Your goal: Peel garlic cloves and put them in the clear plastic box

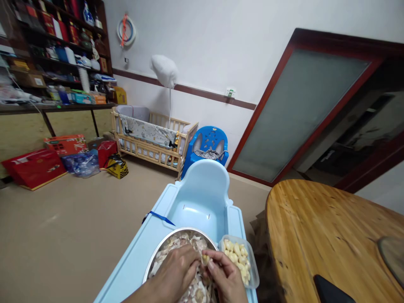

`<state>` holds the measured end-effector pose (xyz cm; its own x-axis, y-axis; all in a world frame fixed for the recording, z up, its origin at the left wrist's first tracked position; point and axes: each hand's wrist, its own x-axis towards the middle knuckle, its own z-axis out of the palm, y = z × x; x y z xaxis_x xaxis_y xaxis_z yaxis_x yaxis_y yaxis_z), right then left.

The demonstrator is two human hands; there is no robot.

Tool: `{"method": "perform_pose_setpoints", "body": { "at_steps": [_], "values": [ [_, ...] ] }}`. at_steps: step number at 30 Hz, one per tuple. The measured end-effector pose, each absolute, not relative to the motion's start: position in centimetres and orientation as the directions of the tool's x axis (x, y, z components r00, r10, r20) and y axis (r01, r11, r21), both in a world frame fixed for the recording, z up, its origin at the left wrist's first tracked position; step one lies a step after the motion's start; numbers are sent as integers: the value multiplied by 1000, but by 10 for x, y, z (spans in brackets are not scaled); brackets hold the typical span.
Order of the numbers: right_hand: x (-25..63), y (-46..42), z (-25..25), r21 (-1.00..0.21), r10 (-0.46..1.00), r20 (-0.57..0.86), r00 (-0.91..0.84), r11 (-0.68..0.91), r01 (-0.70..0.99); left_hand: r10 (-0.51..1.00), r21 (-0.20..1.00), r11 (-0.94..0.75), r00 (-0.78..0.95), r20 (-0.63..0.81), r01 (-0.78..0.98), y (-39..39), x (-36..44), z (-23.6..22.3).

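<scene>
Over a round metal bowl [153, 261] my two hands meet at a garlic clove [205, 259]. My right hand [227, 274] pinches the clove between thumb and fingertips. My left hand [176, 269] comes in from the other side, its fingers curled together at the clove; part of its grip is hidden. Papery garlic skins [198, 290] fill the bowl beneath. To the right, a clear plastic container [254, 273] holds many peeled garlic cloves [236, 254].
The bowl and container rest on a light blue child's high chair [202, 189]. A wooden table [309, 223] with a dark phone-like object [331, 290] stands right. Behind are a blue child seat [210, 139], a wooden crib [148, 147] and red bags [36, 168].
</scene>
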<state>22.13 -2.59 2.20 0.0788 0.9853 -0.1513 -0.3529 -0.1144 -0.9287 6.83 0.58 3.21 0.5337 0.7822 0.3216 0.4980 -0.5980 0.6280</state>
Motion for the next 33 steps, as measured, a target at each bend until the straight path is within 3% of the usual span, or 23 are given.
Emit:
{"method": "perform_pose_setpoints", "body": {
  "at_steps": [8, 11, 15, 20, 28, 33],
  "values": [
    [223, -24, 6, -985, 995, -16, 98, 2, -175, 772, 624, -623, 499, 395, 471, 6, 71, 26],
    [223, -25, 5, -993, 984, 107, 143, 114, -43, 770, 628, -624, 502, 393, 466, 8, 71, 28],
    [224, -26, 1, -956, 956, 274, 100, 260, 134, 761, 638, -630, 516, 394, 442, 9, 70, 32],
    [217, -26, -8, -923, 902, 374, 215, 340, 181, 766, 651, -629, 479, 428, 425, 11, 70, 28],
    [209, -26, -1, -945, 918, 327, 224, 314, 93, 745, 584, -667, 387, 544, 463, 11, 73, 22],
    [209, -26, 4, -970, 967, 42, 252, 99, -220, 807, 616, -590, 347, 478, 523, 11, 73, 25]
  ]
}}
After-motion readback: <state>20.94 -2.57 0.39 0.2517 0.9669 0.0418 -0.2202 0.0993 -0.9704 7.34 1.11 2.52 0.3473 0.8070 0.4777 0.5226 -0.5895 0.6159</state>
